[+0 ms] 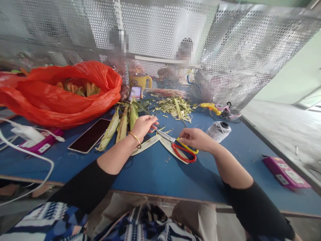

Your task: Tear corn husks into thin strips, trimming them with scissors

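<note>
My left hand (144, 126), with a gold bangle on its wrist, hovers over pale corn husk strips (150, 142), its fingers curled near the tip of the scissors. My right hand (197, 139) rests on the blue table (155, 174) with its fingers bent against the red and yellow handles of the scissors (179, 146). The scissors lie flat on the husk strips with their blades pointing left. Three ears of corn in husk (121, 127) lie just left of my left hand.
An orange plastic bag (62, 93) with more corn sits at the back left. A phone (89, 135), a pink box (41, 144) and white cables lie left. Husk scraps (175, 107), a glue gun (210, 107), a thread spool (219, 130) and another pink box (286, 172) lie right. A perforated metal screen stands behind.
</note>
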Tool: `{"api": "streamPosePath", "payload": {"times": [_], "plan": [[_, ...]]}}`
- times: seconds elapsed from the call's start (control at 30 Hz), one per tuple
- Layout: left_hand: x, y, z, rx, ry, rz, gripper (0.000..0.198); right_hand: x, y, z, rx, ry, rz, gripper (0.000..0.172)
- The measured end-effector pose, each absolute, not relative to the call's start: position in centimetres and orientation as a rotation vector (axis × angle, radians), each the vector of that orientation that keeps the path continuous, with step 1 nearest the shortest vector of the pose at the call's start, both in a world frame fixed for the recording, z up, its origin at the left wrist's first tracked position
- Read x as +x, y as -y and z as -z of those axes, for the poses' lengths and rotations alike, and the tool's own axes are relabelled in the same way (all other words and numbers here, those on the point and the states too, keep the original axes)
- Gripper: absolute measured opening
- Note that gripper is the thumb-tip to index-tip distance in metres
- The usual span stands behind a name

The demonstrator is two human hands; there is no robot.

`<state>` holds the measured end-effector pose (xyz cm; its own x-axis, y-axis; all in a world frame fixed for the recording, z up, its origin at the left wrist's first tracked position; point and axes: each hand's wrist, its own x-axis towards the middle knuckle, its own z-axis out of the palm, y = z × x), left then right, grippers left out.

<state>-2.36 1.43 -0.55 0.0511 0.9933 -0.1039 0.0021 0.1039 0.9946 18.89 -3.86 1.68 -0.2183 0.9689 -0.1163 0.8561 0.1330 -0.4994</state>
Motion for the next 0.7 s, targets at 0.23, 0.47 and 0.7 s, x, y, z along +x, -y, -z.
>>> {"api": "streamPosePath", "payload": {"times": [0.23, 0.47, 0.7], "plan": [[-4.3, -1.9, -0.3, 2.011, -1.556, -0.720, 0.012, 17.1, 5.7, -1.5, -2.072, 2.691, -0.112, 0.040], [-4.0, -1.6, 0.2, 2.322, -1.614, -0.175, 0.009, 17.0, 5.3, -1.6, -2.044, 2.614, -0.150, 0.052], [-4.2, -1.9, 1.1, 2.168, -1.465, -0.568, 0.027, 18.2, 4.9, -2.0, -1.895, 2.159, -0.321, 0.062]]}}
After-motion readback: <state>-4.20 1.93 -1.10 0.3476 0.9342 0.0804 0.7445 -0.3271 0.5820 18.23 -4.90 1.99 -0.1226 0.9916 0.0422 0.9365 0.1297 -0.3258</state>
